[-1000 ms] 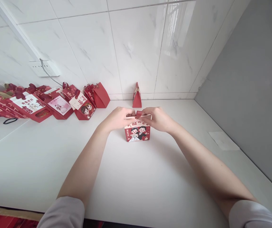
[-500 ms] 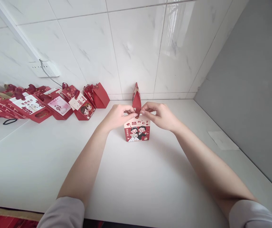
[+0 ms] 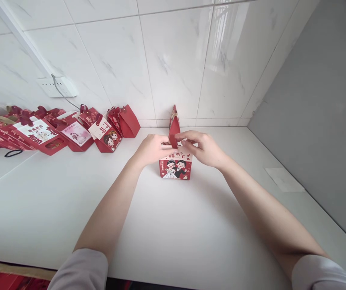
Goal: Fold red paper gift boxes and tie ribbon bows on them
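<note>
A small red and cream gift box (image 3: 175, 170), printed with a bride and groom in cartoon style, stands upright on the white table. A red ribbon loop (image 3: 173, 141) rises from its top. My left hand (image 3: 153, 150) grips the top edge of the box, its thumb across the front and its other fingers behind. At the other side, my right hand (image 3: 202, 148) is curved around the top, thumb and index finger apart. Its index fingertip is close to the ribbon; whether it touches is hard to see. The hands partly cover the printed heading.
Behind the box, another red gift box (image 3: 174, 123) stands near the tiled wall. Several finished-looking red boxes (image 3: 77, 137) with ribbons line the back left, beside a black loop (image 3: 12, 153). A white paper (image 3: 284, 179) lies at right by the grey partition (image 3: 318, 121).
My left thumb has moved right across the box's top front. My right thumb and index finger have come apart from their pinch by the ribbon. The box stays in place.
</note>
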`<action>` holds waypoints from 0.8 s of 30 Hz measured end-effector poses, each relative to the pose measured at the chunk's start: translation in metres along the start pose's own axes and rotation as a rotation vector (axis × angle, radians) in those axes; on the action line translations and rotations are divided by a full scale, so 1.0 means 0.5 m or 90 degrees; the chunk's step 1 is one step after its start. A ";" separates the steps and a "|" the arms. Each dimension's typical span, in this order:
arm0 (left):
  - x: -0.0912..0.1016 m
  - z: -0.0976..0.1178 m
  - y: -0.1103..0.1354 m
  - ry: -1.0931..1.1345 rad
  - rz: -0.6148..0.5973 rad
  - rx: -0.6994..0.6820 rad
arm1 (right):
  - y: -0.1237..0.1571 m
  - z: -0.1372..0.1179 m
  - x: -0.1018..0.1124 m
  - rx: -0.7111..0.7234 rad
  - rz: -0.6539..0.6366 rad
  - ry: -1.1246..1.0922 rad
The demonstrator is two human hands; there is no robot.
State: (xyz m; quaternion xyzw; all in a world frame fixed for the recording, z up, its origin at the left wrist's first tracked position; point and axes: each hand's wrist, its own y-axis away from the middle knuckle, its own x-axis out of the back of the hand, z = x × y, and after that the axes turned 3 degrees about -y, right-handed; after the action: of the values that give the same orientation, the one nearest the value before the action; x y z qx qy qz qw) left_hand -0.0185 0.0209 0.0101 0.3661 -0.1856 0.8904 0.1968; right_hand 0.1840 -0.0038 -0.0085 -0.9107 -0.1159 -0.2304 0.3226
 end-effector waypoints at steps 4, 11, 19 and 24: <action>-0.008 -0.011 -0.002 0.048 -0.032 0.041 | 0.000 -0.004 0.006 0.012 0.000 0.004; -0.011 -0.009 -0.002 0.089 -0.103 0.041 | -0.004 0.003 0.018 -0.105 -0.085 -0.174; -0.007 -0.010 -0.006 -0.103 -0.058 0.039 | -0.007 0.000 0.033 -0.153 -0.085 -0.277; -0.006 -0.007 -0.004 -0.130 -0.064 0.029 | -0.007 -0.012 0.038 -0.173 -0.050 -0.226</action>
State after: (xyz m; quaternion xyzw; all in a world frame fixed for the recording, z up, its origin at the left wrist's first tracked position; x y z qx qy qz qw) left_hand -0.0174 0.0238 0.0059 0.4680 -0.1656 0.8416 0.2129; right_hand 0.1973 -0.0037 0.0069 -0.9669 -0.1743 -0.0922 0.1622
